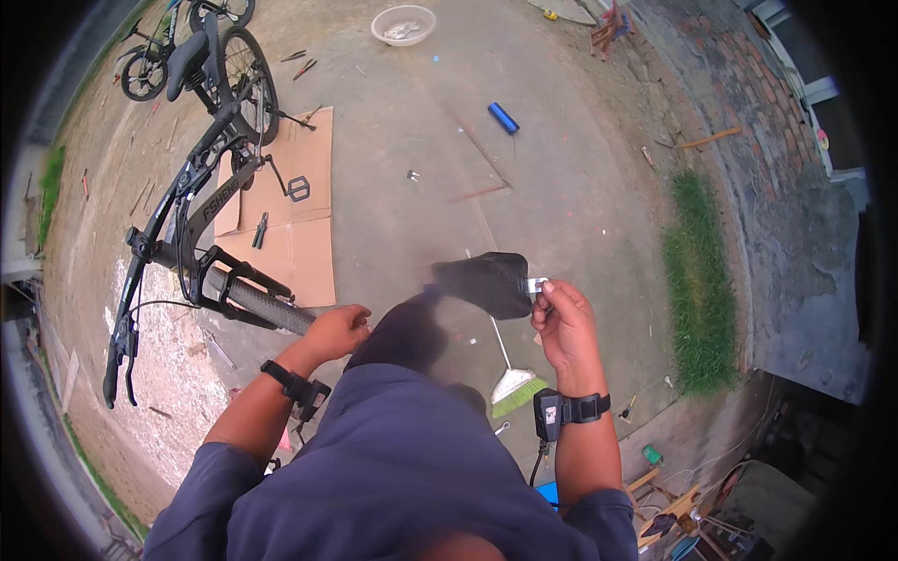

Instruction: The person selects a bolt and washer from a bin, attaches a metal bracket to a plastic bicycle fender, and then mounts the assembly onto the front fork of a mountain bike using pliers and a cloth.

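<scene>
Head view: the right hand (566, 324) pinches a small silvery piece (536, 285), right of centre, at the edge of a dark shape (491, 283). The left hand (339, 334) curls near the front tyre (267, 304) of a bicycle (210, 210); I cannot tell whether it holds anything.

Shiny silvery piece (536, 285); matt cardboard (311, 245)

Head view: wide fisheye, left of a worn pair, aimed steeply down over the wearer's torso (374, 458) at the ground (393, 220). Hands (568, 327) sit near the lens, right of the bicycle (221, 201); ground beyond its rear wheel (270, 93) lies farther; straight edges bend rimward.
</scene>
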Action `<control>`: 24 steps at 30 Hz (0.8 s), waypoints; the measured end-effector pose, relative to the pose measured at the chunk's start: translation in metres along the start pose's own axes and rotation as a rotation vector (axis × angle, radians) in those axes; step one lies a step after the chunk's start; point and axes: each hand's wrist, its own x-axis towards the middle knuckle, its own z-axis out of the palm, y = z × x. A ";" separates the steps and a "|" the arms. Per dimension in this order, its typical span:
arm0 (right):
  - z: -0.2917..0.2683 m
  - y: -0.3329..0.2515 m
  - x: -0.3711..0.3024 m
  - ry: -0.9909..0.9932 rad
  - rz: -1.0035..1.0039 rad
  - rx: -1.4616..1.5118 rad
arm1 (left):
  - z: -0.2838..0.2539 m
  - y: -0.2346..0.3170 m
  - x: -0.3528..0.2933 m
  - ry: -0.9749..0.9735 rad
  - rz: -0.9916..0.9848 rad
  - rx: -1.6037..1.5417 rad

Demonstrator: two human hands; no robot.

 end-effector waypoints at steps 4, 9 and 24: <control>0.038 -0.052 0.098 -0.065 -0.011 -0.075 | -0.045 0.008 0.070 0.029 -0.016 -0.012; 0.106 -0.108 0.193 -0.119 0.059 -0.120 | -0.123 0.034 0.118 0.154 -0.072 -0.163; 0.311 -0.260 0.541 -0.365 0.154 -0.390 | -0.323 0.082 0.359 0.404 -0.208 -0.402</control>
